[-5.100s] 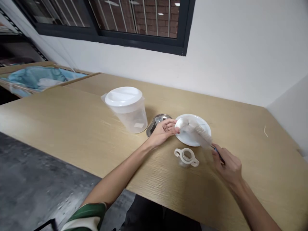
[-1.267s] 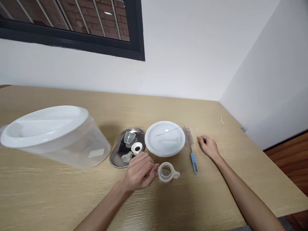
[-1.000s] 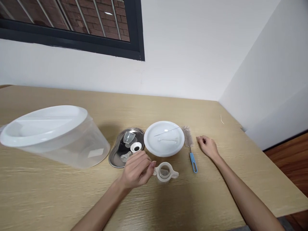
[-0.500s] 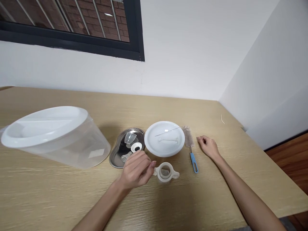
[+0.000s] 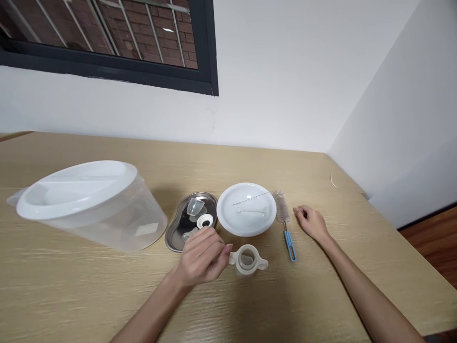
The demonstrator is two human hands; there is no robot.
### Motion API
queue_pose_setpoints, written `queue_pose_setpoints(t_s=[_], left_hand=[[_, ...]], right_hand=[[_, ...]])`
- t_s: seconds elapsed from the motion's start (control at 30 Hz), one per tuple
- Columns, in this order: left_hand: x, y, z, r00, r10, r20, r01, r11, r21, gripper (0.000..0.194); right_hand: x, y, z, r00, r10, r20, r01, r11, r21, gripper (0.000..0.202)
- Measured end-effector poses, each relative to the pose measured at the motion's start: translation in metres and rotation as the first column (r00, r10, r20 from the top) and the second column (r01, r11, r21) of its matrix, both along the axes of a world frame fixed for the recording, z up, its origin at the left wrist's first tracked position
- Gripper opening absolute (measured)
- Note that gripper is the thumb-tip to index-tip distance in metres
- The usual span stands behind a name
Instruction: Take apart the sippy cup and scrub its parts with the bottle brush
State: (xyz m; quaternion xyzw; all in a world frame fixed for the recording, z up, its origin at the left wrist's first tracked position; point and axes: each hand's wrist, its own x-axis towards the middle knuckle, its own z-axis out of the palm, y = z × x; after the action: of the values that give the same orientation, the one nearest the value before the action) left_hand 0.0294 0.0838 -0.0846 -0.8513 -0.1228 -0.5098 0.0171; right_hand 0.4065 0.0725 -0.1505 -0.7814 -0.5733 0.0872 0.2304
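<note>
My left hand [image 5: 205, 257] is closed at the left handle of a translucent two-handled bottle [image 5: 247, 259]; its fingertips hide that handle's end. My right hand [image 5: 310, 221] rests on the table with fingers curled, and no object shows in it. Between the hands lies a bottle brush [image 5: 289, 245] with a blue handle. A white bowl [image 5: 246, 228] holds a thin wire brush [image 5: 250, 198] and a white stick-like part [image 5: 252, 210]. Behind my left hand, a steel kidney tray [image 5: 174, 233] carries a clear cap [image 5: 195, 206], a white ring [image 5: 204, 221] and a partly hidden clear piece.
A large translucent container [image 5: 117, 219] with a white lid [image 5: 82, 188] stands at the left of the wooden table [image 5: 200, 166]. A small white strip [image 5: 332, 180] lies at the far right. Walls and a barred window are behind the table.
The whole view has shifted slightly, so everything appears a little lower and further right. Both hands keep almost the same pose and place among the objects.
</note>
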Motion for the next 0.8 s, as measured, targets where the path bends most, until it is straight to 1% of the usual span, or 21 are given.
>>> queue_pose_setpoints(t_s=[0.27, 0.43, 0.57, 0.8], left_hand=[[-0.0010, -0.0051, 0.0073, 0.999, 0.003, -0.036, -0.002, 1.000, 0.026, 0.024], [-0.0011, -0.0047, 0.0045, 0.999, 0.006, -0.032, -0.005, 1.000, 0.029, 0.027], [-0.0012, -0.0027, 0.0018, 1.000, 0.013, -0.008, -0.013, 1.000, 0.020, 0.025], [-0.0001, -0.0022, 0.0039, 0.999, 0.036, -0.010, -0.036, 0.999, 0.012, 0.020]], right_hand=[[-0.0074, -0.0033, 0.0031, 0.998, 0.047, 0.037, -0.047, 0.999, -0.019, 0.040], [-0.0101, -0.0034, 0.0034, 0.997, 0.057, 0.056, -0.056, 0.998, -0.029, 0.039], [-0.0102, -0.0032, 0.0033, 0.997, 0.046, 0.066, -0.044, 0.998, -0.042, 0.039], [-0.0104, -0.0036, 0.0030, 0.997, 0.042, 0.072, -0.039, 0.998, -0.046, 0.038]])
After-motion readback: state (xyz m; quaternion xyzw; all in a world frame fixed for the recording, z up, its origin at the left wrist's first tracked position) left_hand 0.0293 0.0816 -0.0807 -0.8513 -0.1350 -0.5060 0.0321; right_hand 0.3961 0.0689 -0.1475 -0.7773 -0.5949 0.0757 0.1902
